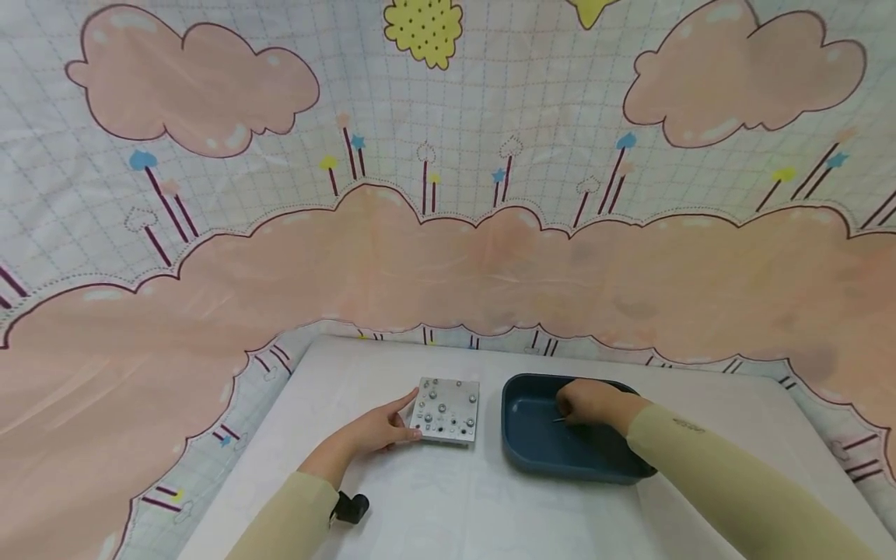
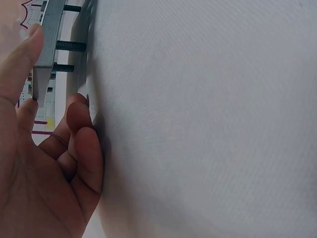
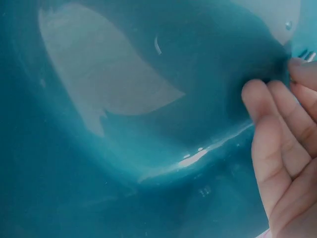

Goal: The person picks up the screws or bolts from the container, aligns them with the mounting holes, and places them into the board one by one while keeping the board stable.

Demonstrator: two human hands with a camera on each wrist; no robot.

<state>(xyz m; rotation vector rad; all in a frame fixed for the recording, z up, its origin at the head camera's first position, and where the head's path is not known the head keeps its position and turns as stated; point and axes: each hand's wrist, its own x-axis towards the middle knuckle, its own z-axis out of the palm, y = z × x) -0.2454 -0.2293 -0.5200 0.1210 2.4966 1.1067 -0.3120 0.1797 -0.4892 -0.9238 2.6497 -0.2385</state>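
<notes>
A square silver metal plate [image 1: 455,397] with several bolts and holes lies left of the middle of the white table. Threaded bolt ends [image 2: 71,45] stick out below it in the left wrist view. My left hand [image 1: 374,430] holds the plate by its left side, thumb and index finger at its corners; the other fingers curl beneath. Inside a dark blue plastic basin [image 1: 535,465], my right hand [image 1: 595,403] pinches a thin metal piece [image 1: 558,420]. Its kind cannot be made out, as the fingers cover most of it.
The white table [image 1: 434,513] surrounds the plate and basin. Behind it hangs a cloth [image 1: 448,272] printed with clouds. A black wrist device [image 1: 350,508] sits at the left cuff. The basin's raised walls stand around the right hand.
</notes>
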